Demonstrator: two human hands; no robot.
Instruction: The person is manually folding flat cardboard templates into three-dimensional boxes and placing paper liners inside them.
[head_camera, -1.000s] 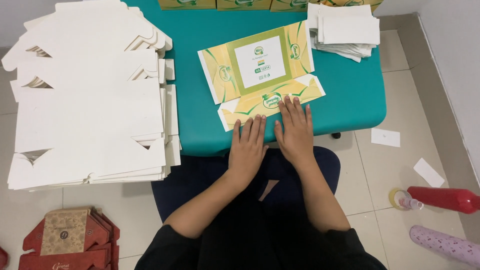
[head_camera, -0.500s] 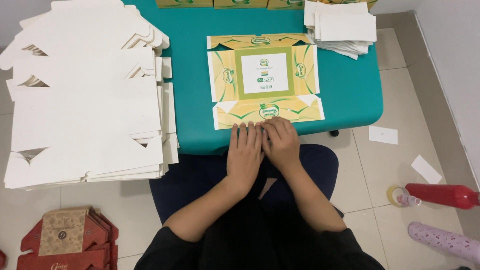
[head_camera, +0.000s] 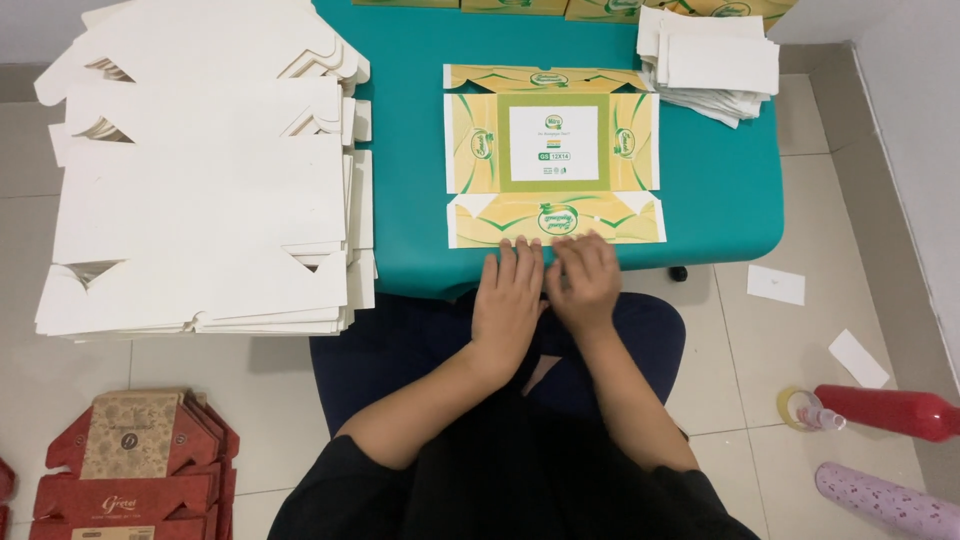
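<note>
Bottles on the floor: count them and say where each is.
2, both at lower right of the floor: a red bottle lying on its side, and a pink patterned bottle below it, cut by the frame edge. Others may be out of view.

Teal table (head_camera: 420, 200) w/ carton blanks (head_camera: 553, 158)

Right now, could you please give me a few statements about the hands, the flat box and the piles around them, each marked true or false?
1. Both hands, left hand and right hand, rest at the near edge of the flat yellow box. True.
2. The table is red. False: it is teal.
3. A pile of white cardboard lies left of the box. True.
4. The red bottle stands on the table. False: it lies on the floor.
</note>
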